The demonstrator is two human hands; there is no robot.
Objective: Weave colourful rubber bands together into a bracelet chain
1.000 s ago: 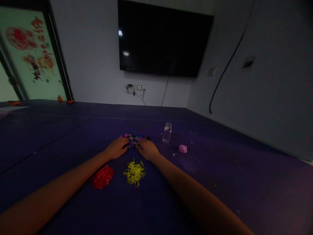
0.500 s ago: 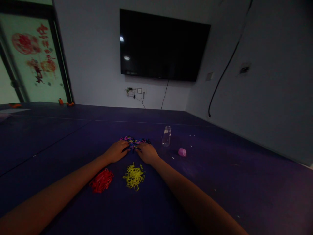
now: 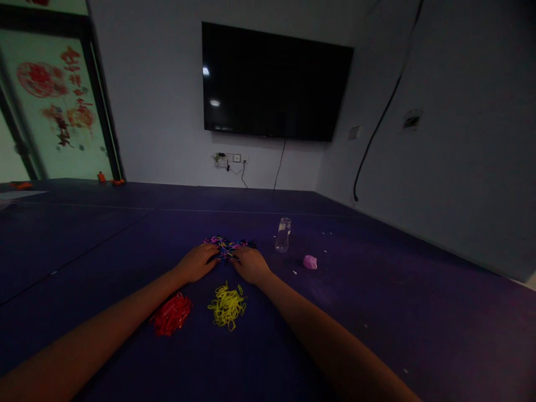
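Both my hands reach forward to a pile of mixed blue, pink and yellow bands (image 3: 226, 245) on the purple surface. My left hand (image 3: 198, 262) touches the pile's left side, fingers pointing inward. At its right side lies my right hand (image 3: 252, 264), fingertips among the bands. Small finger detail is dim, and whether either pinches a band cannot be made out. Nearer to me are a heap of red bands (image 3: 172, 314), beside my left forearm, and a heap of yellow bands (image 3: 226, 306) between my forearms.
A clear bottle (image 3: 283, 235) stands upright right of the pile, with a pink lump (image 3: 310, 262) nearer and further right. The purple surface (image 3: 355, 296) has small white scraps. Behind are a wall-mounted screen (image 3: 276, 84) and a hanging cable (image 3: 379, 125).
The view has shifted slightly. Both hands remain at the mixed pile in nearly the same pose, and the red and yellow heaps look unchanged.
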